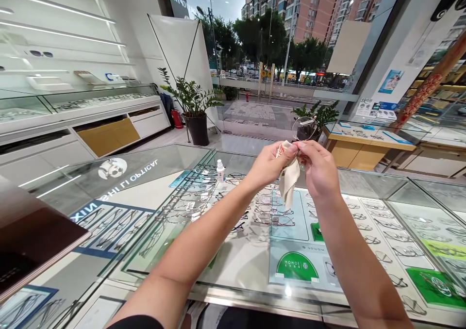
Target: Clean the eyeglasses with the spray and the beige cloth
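Both my hands meet above the glass display counter, right of centre. Pinched in my left hand (268,165) is a beige cloth (290,179) with red print and a zigzag edge, which hangs below the fingers. My right hand (319,168) has its thumb and fingers closed on a pair of eyeglasses. One round, thin-rimmed lens of the glasses (305,128) stands up above the fingertips; the rest is hidden by the hands and cloth. A small white spray bottle (220,172) is upright on the glass top, left of my hands.
Rows of eyeglasses (274,219) lie in the display counter (240,292) below my arms. A dark glossy panel (32,237) juts in at the left edge. Potted plants (196,125) stand beyond the counter, before a glass front.
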The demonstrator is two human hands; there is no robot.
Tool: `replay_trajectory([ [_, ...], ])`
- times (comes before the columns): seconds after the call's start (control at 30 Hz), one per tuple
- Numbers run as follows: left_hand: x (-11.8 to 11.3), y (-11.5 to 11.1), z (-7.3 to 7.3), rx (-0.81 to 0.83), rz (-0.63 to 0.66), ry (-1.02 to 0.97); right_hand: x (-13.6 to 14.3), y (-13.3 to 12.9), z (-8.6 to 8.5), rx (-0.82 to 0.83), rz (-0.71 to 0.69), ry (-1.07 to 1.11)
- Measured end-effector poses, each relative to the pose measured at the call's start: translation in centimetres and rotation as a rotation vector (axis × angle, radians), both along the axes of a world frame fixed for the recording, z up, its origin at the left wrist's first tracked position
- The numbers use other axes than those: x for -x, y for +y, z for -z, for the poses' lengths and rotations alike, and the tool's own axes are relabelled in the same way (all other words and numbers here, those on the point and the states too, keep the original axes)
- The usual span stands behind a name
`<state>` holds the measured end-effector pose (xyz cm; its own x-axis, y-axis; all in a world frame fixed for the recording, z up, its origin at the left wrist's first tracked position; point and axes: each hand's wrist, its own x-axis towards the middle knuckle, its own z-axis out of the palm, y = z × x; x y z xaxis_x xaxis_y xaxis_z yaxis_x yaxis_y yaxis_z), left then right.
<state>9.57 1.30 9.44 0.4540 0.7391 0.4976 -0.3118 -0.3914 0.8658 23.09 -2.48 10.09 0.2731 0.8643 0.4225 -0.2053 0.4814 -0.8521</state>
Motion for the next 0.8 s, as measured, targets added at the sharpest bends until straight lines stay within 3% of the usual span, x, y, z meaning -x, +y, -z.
replay_trajectory([
  [0.1, 0.4, -0.2, -0.4, -0.05, -0.036, 0.021, 0.0, -0.3, -0.3, -0.004, -0.01, -0.009],
  [0.27, 1.5, 0.1, -0.8, -0.031, 0.194, 0.087, -0.2, -0.6, -0.9, 0.019, -0.01, 0.109],
  [0.33, 1.6, 0.3, -0.6, -0.027, 0.225, 0.102, -0.2, -0.5, -0.8, 0.036, -0.005, 0.133],
  [0.63, -0.4, 0.6, 0.7, -0.021, -0.044, -0.037, -0.1, 0.5, 0.3, 0.022, -0.021, 0.007],
  [0.7, -0.3, 0.6, 0.6, -0.027, -0.041, -0.035, -0.2, 0.5, 0.2, 0.006, -0.03, 0.01],
  [0.8, 0.4, 0.9, 0.3, 0.024, 0.103, -0.024, -0.3, 0.3, -0.2, 0.018, -0.036, 0.067],
])
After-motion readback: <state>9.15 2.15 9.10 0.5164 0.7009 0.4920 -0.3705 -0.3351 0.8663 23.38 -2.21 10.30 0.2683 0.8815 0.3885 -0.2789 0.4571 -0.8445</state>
